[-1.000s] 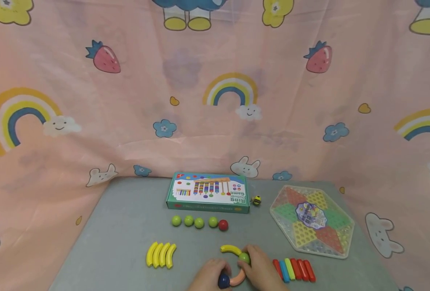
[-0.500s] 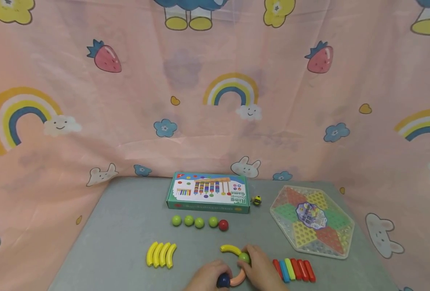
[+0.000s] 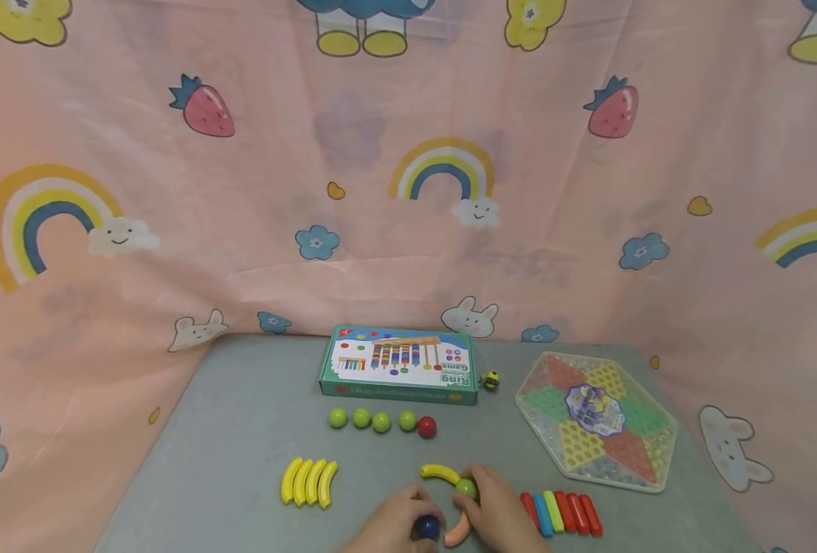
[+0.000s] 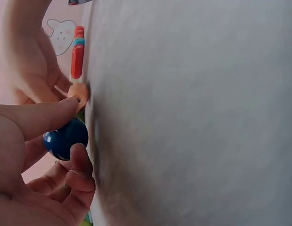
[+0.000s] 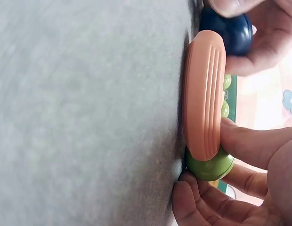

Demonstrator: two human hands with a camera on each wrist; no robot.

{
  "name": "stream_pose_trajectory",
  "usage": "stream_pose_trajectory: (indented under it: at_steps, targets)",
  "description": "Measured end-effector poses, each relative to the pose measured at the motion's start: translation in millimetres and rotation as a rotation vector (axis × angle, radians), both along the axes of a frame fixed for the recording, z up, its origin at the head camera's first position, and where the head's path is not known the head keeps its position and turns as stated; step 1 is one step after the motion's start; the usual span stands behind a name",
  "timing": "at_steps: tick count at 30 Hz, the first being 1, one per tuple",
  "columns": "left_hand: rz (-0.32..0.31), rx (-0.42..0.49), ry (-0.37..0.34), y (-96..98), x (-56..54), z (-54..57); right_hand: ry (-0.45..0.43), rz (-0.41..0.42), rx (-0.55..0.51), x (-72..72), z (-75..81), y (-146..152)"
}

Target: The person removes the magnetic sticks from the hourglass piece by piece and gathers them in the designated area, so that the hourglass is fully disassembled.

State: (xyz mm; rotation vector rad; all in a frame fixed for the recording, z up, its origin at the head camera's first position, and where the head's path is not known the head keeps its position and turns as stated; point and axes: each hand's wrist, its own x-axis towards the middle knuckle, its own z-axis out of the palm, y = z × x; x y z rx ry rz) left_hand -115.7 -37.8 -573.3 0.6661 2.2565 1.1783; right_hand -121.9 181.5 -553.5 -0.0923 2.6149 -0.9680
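My left hand pinches a dark blue ball between thumb and fingers. To its right, a curved orange stick with grooves along its side lies close to the table, a small gap from the ball in the head view. The stick's other end meets a green ball, which my right hand holds between thumb and fingers. A curved yellow stick extends from that green ball to the back left. In the left wrist view, a small hole shows in the orange stick's near end, beside my thumb.
Several curved yellow sticks lie at left. Behind are several green balls and a red ball, then a game box and small bee figure. Right are coloured straight sticks and a hexagonal board.
The blue ball, at the orange stick's end before, now sits slightly apart from it, still pinched in my left hand. My right hand stays on the green ball. The head view shifts slightly.
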Motion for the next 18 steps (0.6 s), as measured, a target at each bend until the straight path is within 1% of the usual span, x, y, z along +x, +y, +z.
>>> stream_pose_trajectory:
  at_steps: [2, 4, 7, 8, 10, 11, 14, 15, 18]
  targets:
    - [0.025, -0.012, 0.037, 1.2, -3.9, 3.4, 0.0, -0.011, 0.007, -0.2, 0.0, 0.1]
    - [0.072, -0.024, 0.099, 4.0, -10.6, 7.7, -0.006, -0.029, 0.008, -0.8, -0.1, -0.1]
    - [0.161, -0.036, 0.216, 11.7, -25.4, 15.4, -0.021, -0.054, 0.014, -2.0, -0.1, -0.4]
    - [0.188, -0.027, 0.236, 15.0, -31.3, 18.2, -0.022, -0.06, 0.012, -2.3, 0.0, -0.4]
    - [0.219, -0.01, 0.279, 22.1, -42.7, 24.4, -0.022, -0.061, 0.011, -2.2, 0.0, -0.4]
    - [0.23, -0.008, 0.291, 25.9, -48.2, 26.7, -0.023, -0.058, 0.011, -2.0, -0.1, -0.4]
    - [0.236, 0.003, 0.329, 37.1, -62.9, 31.2, -0.031, -0.052, 0.003, -1.9, -1.2, -0.5]
    - [0.236, -0.002, 0.352, 40.7, -67.2, 31.6, -0.035, -0.049, 0.002, -2.1, -1.7, -0.4]
    - [0.233, -0.042, 0.424, 49.6, -79.6, 28.2, -0.025, -0.028, -0.001, -1.8, -2.8, -0.1]
